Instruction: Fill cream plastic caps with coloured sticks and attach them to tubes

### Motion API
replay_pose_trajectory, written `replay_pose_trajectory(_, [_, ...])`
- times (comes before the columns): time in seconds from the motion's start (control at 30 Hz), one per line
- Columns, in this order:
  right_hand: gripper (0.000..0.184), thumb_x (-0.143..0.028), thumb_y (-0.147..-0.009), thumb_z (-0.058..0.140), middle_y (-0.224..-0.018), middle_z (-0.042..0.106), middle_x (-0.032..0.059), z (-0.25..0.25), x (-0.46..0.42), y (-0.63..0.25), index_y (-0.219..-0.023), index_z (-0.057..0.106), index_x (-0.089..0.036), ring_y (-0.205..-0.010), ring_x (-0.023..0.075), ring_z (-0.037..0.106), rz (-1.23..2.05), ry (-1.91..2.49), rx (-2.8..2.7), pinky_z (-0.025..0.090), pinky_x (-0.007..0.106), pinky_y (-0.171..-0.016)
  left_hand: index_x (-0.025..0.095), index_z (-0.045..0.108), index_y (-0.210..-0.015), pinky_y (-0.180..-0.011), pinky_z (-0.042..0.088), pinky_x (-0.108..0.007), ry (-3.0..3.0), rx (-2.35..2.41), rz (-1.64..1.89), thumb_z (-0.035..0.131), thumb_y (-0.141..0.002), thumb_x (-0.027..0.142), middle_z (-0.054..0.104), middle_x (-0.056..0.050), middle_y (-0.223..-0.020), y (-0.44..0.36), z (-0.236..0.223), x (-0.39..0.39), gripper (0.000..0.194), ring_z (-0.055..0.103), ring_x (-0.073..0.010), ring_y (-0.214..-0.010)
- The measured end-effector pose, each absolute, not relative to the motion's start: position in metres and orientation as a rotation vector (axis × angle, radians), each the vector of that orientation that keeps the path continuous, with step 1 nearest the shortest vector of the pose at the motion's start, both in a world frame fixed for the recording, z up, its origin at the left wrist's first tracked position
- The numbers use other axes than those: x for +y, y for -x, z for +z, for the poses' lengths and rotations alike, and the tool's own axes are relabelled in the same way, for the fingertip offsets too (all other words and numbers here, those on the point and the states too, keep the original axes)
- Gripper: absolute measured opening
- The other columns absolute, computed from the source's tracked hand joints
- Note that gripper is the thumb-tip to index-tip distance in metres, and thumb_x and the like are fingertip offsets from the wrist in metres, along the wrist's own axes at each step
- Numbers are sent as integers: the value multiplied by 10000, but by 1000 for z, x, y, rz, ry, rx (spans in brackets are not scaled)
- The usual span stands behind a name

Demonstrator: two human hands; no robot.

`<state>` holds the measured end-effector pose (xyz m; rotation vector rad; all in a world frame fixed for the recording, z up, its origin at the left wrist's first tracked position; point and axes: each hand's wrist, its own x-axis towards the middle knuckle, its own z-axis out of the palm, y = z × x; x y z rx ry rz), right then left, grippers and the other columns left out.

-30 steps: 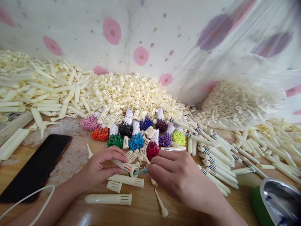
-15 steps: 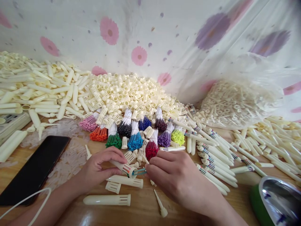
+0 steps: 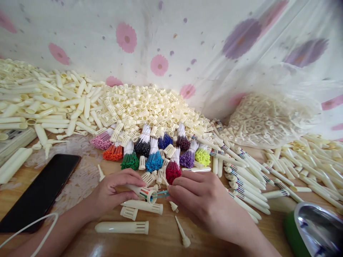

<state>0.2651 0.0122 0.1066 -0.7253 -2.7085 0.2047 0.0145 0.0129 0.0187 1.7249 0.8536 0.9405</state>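
Left hand [image 3: 120, 187] grips a slotted cream barrel [image 3: 145, 193] just above the counter [image 3: 120, 246], mouth turned right, seemingly for easy access; thin blue strips [image 3: 162, 194] at that mouth are pinched in the right hand's [image 3: 199, 200] fingers.

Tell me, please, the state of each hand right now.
Left hand: closed on a slotted cream barrel.
Right hand: closed, apparently on thin blue strips.

Bare worktop [image 3: 158, 246] opens on the near side of the left hand [image 3: 115, 187] and right hand [image 3: 203, 201], broken by a barrel [image 3: 122, 227] and a cone [image 3: 184, 235]. Beyond the fingers [image 3: 184, 182], bundles [image 3: 154, 159] backed by a heap of caps [image 3: 150, 103] block the way. A phone [image 3: 43, 192] bars the left, while free room narrows between the right hand and a tin [image 3: 316, 228].
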Motion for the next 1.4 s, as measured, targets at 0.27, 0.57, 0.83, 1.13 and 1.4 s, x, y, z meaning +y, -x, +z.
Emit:
replay_pose_trajectory(0.27, [263, -114, -924, 427, -642, 493, -8, 108, 11, -264, -675, 503, -149, -582, 132, 342, 155, 700, -2761, 237, 277, -522, 268, 706, -922, -742, 514, -211, -1745, 858, 1034, 719, -709, 69, 672, 5, -869, -17, 16, 13, 292, 650, -138, -813])
replay_pose_trajectory(0.57, [273, -122, -930, 419, -640, 495, -8, 108, 11, -263, -672, 504, -154, -577, 134, 351, 138, 698, -2780, 227, 276, -513, 239, 722, -903, -710, 536, -258, -1748, 895, 1023, 714, -725, 123, 691, -26, -851, -18, 17, 12, 212, 664, -171, -792])
replay_pose_trajectory(0.83, [270, -127, -921, 441, -634, 492, -6, 108, 10, -263, -659, 499, -158, -572, 132, 355, 81, 704, -2762, 228, 276, -502, 243, 726, -881, -703, 548, -261, -1723, 898, 1057, 730, -711, 136, 695, -27, -839, -19, 18, 12, 201, 668, -173, -784])
replay_pose_trajectory(1.13, [265, -123, -914, 442, -646, 512, -5, 110, 9, -261, -658, 497, -160, -566, 127, 360, 81, 723, -2768, 234, 280, -499, 238, 714, -851, -706, 548, -248, -1729, 912, 1104, 746, -691, 108, 680, -15, -827, -20, 18, 11, 209, 664, -162, -785])
replay_pose_trajectory(1.4, [239, -107, -890, 455, -643, 491, -2, 105, 7, -259, -662, 494, -166, -579, 140, 367, -38, 706, -2782, 217, 290, -494, 234, 717, -834, -688, 548, -244, -1712, 932, 1109, 749, -678, 101, 678, -11, -823, -21, 17, 10, 207, 665, -159, -770])
